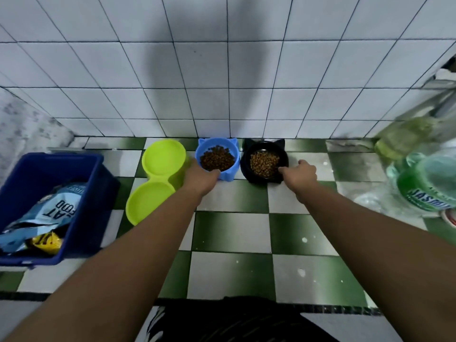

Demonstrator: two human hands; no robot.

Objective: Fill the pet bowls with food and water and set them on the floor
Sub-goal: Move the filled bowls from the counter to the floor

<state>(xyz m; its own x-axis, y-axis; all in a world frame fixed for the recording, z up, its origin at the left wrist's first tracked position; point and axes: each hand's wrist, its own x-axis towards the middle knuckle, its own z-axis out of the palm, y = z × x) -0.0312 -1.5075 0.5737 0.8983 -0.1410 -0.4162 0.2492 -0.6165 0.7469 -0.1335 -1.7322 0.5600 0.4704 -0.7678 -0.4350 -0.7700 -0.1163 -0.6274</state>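
Two cat-eared bowls stand side by side on the checkered floor against the tiled wall. The blue bowl holds dark brown kibble, and my left hand grips its near left rim. The black bowl holds lighter kibble, and my right hand pinches its near right rim. To the left lies a lime-green double bowl; both of its wells look empty.
A dark blue bin at the left holds a cat food bag and a yellow packet. Blurred clear bottles, one with a green label, stand at the right. The white tiled wall rises right behind the bowls.
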